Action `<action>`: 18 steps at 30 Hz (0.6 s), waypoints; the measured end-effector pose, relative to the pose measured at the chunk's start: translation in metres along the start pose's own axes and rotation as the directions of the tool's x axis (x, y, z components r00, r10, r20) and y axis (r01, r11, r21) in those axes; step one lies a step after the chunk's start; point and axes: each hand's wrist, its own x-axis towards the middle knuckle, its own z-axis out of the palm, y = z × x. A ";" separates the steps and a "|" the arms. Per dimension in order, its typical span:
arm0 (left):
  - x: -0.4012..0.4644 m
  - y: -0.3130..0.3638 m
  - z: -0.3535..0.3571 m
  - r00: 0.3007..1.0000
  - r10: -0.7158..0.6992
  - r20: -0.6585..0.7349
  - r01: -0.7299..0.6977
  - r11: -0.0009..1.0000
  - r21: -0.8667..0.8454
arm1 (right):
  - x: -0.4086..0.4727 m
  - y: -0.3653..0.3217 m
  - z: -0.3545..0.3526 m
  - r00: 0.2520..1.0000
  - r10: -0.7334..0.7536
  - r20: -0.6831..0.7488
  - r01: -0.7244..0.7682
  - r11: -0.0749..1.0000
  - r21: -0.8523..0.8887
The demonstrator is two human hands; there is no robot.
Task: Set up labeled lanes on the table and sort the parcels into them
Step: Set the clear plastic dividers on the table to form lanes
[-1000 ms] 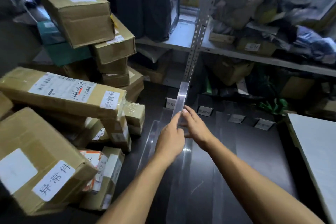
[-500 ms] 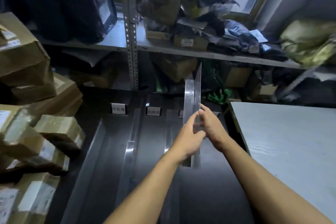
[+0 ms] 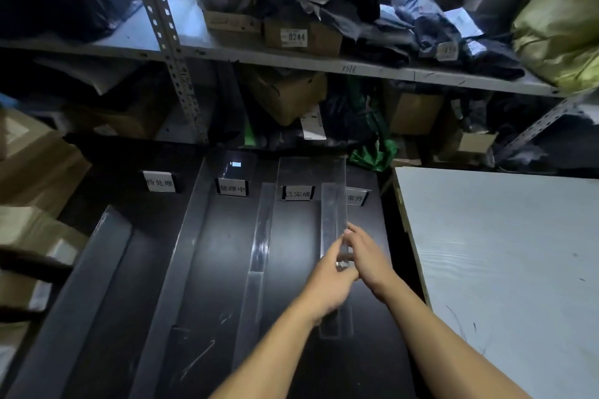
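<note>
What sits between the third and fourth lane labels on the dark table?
In the head view, the clear acrylic divider strip both hands hold stands between the third label and the fourth label, partly covering the fourth.

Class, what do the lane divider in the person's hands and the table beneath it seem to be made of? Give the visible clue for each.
Lane divider: probably clear acrylic or similar plastic; the label and table show through it, and its edges catch light.
Table: dark, smooth, slightly glossy board, perhaps laminate; it shows faint reflections and pale scratches.

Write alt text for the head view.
Both hands, left hand and right hand, hold a clear divider strip on a dark table, beside the rightmost of four label cards. Cluttered shelves stand behind.
</note>
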 end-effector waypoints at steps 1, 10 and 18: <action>0.004 -0.001 0.002 1.000 -0.007 -0.005 0.007 1.000 0.002 | 0.005 0.004 0.000 1.000 0.013 0.007 -0.013 1.000 -0.008; 0.037 -0.020 0.007 0.998 -0.054 -0.033 0.056 0.996 0.063 | 0.042 0.027 -0.001 0.999 0.040 0.033 -0.038 0.998 -0.044; 0.048 -0.037 0.013 0.996 -0.086 0.003 0.086 0.996 0.036 | 0.044 0.042 -0.003 0.996 0.070 0.051 -0.068 0.997 -0.028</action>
